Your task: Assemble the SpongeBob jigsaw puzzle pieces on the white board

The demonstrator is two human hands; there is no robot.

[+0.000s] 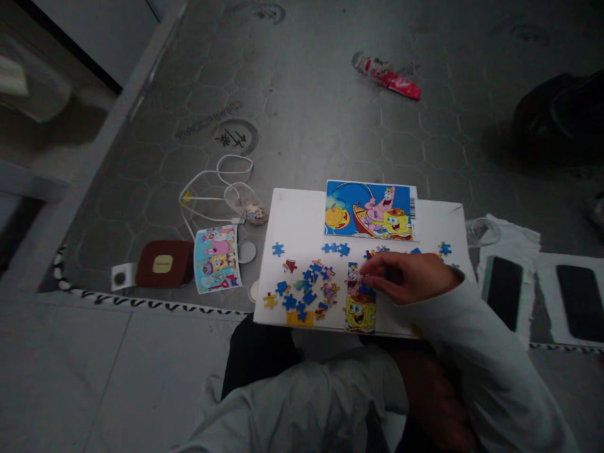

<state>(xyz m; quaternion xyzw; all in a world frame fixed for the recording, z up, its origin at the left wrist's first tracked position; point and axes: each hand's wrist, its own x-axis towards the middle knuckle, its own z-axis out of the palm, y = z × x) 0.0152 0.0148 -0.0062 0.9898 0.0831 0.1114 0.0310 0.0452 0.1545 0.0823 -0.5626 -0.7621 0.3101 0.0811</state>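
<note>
My right hand (413,277) is over a white board (302,211) on my lap, its thumb and fingertips pinched on a small jigsaw piece at the edge of a joined strip of puzzle (360,311). The strip shows a yellow cartoon face with a pink figure above it. Loose puzzle pieces (309,292), mostly blue, lie scattered left of the strip; others are partly hidden behind my hand. Above them on the board rests a picture card (370,211) with the cartoon figures in a boat. My left hand (434,393) lies low across my lap, dark, fingers not discernible.
Left of the board are a cartoon picture sheet (218,259), a brown box (165,264) and a white cable (202,173). Two phones (504,292) lie at the right on pale sheets. A red wrapper (389,77) is farther off on the grey mat (302,126).
</note>
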